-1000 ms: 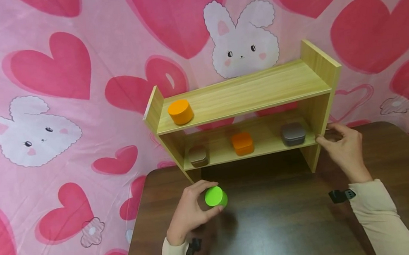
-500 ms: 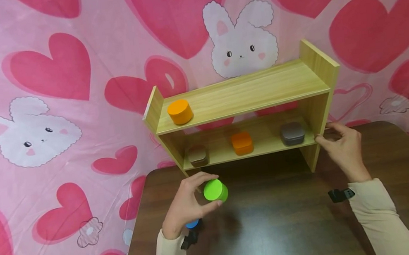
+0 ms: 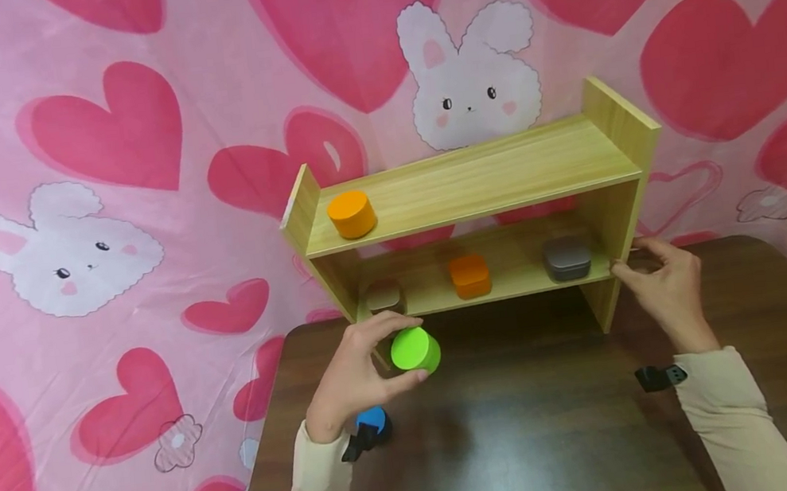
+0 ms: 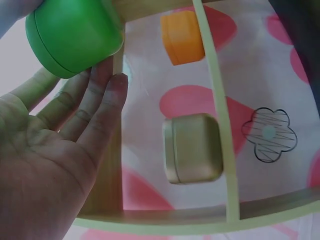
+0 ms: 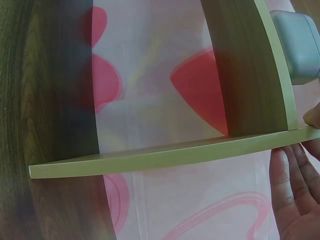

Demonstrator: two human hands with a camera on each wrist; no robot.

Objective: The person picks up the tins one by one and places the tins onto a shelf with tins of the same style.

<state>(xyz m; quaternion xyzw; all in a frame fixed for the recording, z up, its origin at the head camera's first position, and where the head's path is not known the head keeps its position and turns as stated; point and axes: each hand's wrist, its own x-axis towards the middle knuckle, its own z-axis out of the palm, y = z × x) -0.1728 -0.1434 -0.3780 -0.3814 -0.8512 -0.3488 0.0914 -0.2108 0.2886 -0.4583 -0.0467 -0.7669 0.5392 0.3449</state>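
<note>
My left hand (image 3: 352, 370) pinches a green round tin (image 3: 416, 352) between thumb and fingers, in the air before the left end of a two-tier wooden shelf (image 3: 487, 176). In the left wrist view the green tin (image 4: 75, 35) shows a lid seam, and the fingers lie beneath it. At the shelf's right end, my right hand (image 3: 670, 288) grips the side panel (image 5: 165, 156), with thumb inside and fingers outside. An orange round tin (image 3: 352, 215) stands on the top tier. Below it are a brownish square tin (image 4: 195, 147), an orange square tin (image 3: 470, 276) and a grey square tin (image 3: 568, 257).
A blue round thing (image 3: 372, 418) sits on the dark wooden table (image 3: 527, 423), partly hidden by the left wrist and its black strap. Behind the shelf hangs a pink cloth (image 3: 217, 72) with hearts and rabbits.
My left hand has lifted the green tin up towards the lower tier, and now partly covers the brownish tin. The blue thing has come into sight under the wrist. My right hand stays put.
</note>
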